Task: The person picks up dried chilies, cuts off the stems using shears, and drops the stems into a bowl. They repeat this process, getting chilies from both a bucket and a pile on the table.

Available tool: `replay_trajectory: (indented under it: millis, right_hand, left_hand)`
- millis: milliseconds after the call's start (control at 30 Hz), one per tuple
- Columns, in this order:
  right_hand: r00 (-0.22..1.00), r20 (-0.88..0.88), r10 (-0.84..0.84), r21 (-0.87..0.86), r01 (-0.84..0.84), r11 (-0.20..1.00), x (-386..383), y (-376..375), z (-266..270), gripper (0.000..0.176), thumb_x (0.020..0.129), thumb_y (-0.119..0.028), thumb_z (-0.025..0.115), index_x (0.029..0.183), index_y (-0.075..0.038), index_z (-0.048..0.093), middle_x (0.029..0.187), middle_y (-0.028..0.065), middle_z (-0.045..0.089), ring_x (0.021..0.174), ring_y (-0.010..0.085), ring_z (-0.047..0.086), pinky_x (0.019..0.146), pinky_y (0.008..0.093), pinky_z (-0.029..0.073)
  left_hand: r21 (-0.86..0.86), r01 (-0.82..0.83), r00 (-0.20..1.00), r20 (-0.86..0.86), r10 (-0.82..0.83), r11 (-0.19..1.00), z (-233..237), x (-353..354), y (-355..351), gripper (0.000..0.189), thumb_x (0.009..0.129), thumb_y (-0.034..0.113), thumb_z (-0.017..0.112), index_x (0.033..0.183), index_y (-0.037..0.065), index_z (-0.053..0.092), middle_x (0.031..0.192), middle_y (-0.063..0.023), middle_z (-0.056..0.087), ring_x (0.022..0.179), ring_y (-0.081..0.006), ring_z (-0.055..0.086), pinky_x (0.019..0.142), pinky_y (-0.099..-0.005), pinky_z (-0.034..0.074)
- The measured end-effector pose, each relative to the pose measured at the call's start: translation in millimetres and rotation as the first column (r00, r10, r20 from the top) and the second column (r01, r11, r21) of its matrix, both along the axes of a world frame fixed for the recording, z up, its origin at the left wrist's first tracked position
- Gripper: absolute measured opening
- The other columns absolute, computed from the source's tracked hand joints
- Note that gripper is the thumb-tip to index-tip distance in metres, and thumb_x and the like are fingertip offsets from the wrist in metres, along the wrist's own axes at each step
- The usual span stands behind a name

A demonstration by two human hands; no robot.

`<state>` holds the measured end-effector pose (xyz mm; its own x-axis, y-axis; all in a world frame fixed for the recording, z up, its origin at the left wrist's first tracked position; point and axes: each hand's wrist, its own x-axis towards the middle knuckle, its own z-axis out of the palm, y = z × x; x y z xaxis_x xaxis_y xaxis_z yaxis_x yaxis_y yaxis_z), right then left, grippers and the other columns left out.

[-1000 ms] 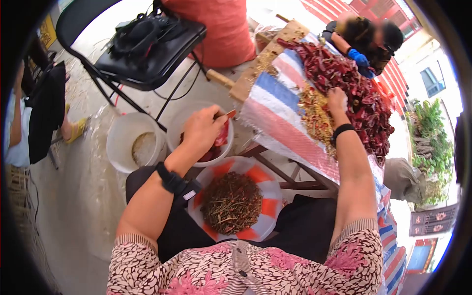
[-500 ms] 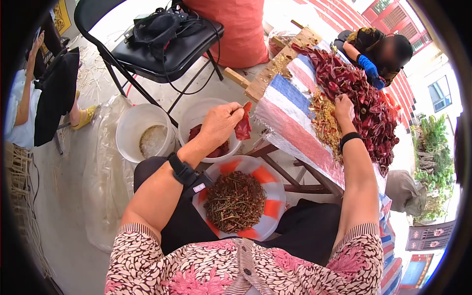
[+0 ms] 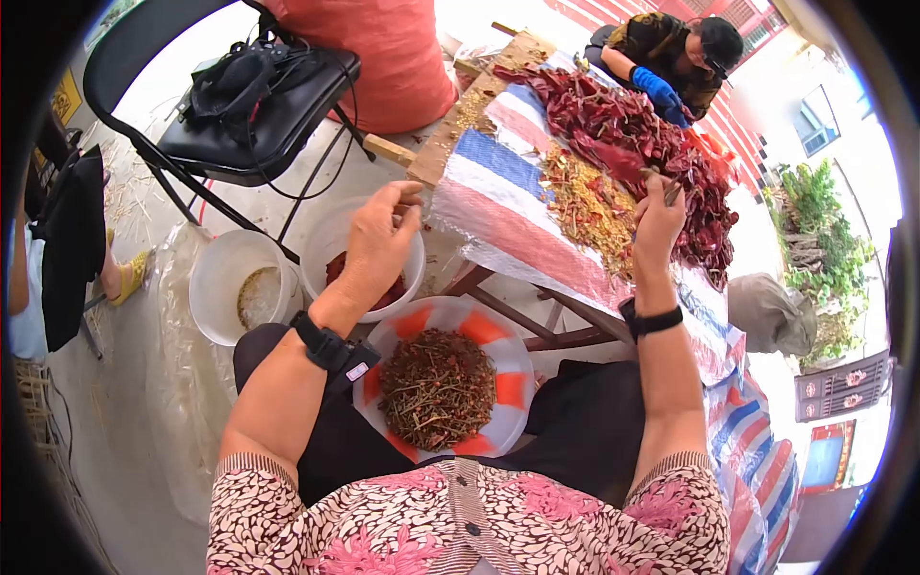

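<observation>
Moved since the earlier frame: red piece, out of left hand (image 3: 372, 244), left of striped sheet (image 3: 508, 201); fingers being held parted. Right hand (image 3: 656, 218), over sheet: fingers being bent, grip unclear. Dried peppers (image 3: 628, 132), being heaped on sheet: spillage being risked through tugging.

No legible text, labels or numbers

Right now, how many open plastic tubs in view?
3: a white-and-orange basin at lower centre, a pale bucket with red pieces partly behind the left hand, and another bucket left of that. More may be hidden.
</observation>
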<state>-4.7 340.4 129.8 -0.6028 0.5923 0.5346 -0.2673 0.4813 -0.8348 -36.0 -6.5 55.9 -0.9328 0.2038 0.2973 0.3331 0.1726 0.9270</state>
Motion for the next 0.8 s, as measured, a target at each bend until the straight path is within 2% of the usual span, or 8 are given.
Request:
replay_trajectory:
  millis: [33,133,200,267,367,467,667,800]
  right_hand:
    - [0.998,0.027,0.056,-0.055,-0.054,0.997,17,-17,2,0.012,0.095,-0.016,0.055,0.089,-0.006,0.056,0.059,-0.0027,0.048,0.043,0.0035,0.039,0.038,0.0204,0.030]
    - [0.982,0.095,0.165,-0.226,-0.140,0.964,54,-57,-11,0.013,0.096,-0.020,0.056,0.093,-0.008,0.057,0.052,-0.0033,0.047,0.041,0.0034,0.038,0.037,0.0197,0.029]
    - [0.957,0.091,0.276,-0.363,-0.226,0.904,75,-83,-24,0.013,0.095,-0.020,0.056,0.092,-0.008,0.057,0.052,-0.0037,0.046,0.042,0.0032,0.038,0.039,0.0193,0.028]
    - [0.929,0.147,0.340,-0.366,-0.268,0.891,92,-104,-33,0.013,0.095,-0.019,0.057,0.091,-0.007,0.058,0.055,-0.0040,0.048,0.043,0.0029,0.038,0.040,0.0190,0.028]
    - [0.932,0.164,0.323,-0.434,-0.226,0.872,109,-131,-50,0.013,0.095,-0.019,0.057,0.089,-0.007,0.057,0.064,-0.0044,0.050,0.045,0.0024,0.039,0.041,0.0184,0.028]
    - [0.933,0.142,0.330,-0.498,-0.221,0.839,119,-145,-60,0.011,0.095,-0.017,0.058,0.091,-0.006,0.056,0.066,-0.0039,0.052,0.046,0.0025,0.039,0.041,0.0182,0.029]
    - [0.942,0.043,0.334,-0.549,-0.257,0.795,128,-150,-69,0.014,0.092,-0.017,0.062,0.098,-0.004,0.059,0.077,-0.0025,0.059,0.048,0.0020,0.039,0.043,0.0174,0.030]
    - [0.936,0.095,0.339,-0.541,-0.237,0.807,127,-159,-65,0.021,0.090,-0.015,0.065,0.106,-0.003,0.061,0.084,-0.0024,0.061,0.054,0.0016,0.042,0.047,0.0158,0.031]
  left_hand:
    - [0.030,0.059,0.998,-0.001,-0.059,0.998,4,5,6,0.029,0.086,0.003,0.058,0.115,0.002,0.058,0.101,-0.0098,0.066,0.092,-0.0202,0.062,0.080,-0.0297,0.047]
    - [0.023,0.183,0.950,-0.263,-0.171,0.983,-2,12,27,0.029,0.086,0.005,0.060,0.114,0.003,0.059,0.102,-0.0100,0.065,0.092,-0.0194,0.062,0.077,-0.0292,0.047]
    - [-0.031,0.239,0.903,-0.360,-0.234,0.970,1,20,36,0.042,0.082,0.014,0.068,0.121,0.004,0.055,0.111,-0.0112,0.061,0.104,-0.0232,0.057,0.088,-0.0343,0.044]
    - [-0.094,0.230,0.820,-0.517,-0.245,0.969,5,28,47,0.054,0.079,0.019,0.072,0.126,0.004,0.051,0.116,-0.0119,0.059,0.110,-0.0261,0.054,0.094,-0.0375,0.041]
    - [-0.216,0.329,0.773,-0.498,-0.393,0.919,0,41,60,0.068,0.074,0.026,0.076,0.132,0.005,0.045,0.120,-0.0136,0.056,0.115,-0.0314,0.049,0.101,-0.0423,0.036]
    - [-0.367,0.289,0.748,-0.489,-0.448,0.884,-9,51,70,0.070,0.073,0.026,0.076,0.132,0.006,0.044,0.118,-0.0147,0.057,0.112,-0.0342,0.051,0.097,-0.0428,0.039]
    - [-0.292,0.381,0.828,-0.314,-0.464,0.877,-22,53,74,0.044,0.083,0.014,0.066,0.122,0.004,0.048,0.101,-0.0177,0.062,0.091,-0.0354,0.061,0.077,-0.0417,0.049]
    - [-0.266,0.428,0.820,-0.288,-0.495,0.863,-25,50,74,0.030,0.087,0.009,0.060,0.114,0.003,0.050,0.087,-0.0187,0.062,0.079,-0.0357,0.063,0.068,-0.0411,0.050]
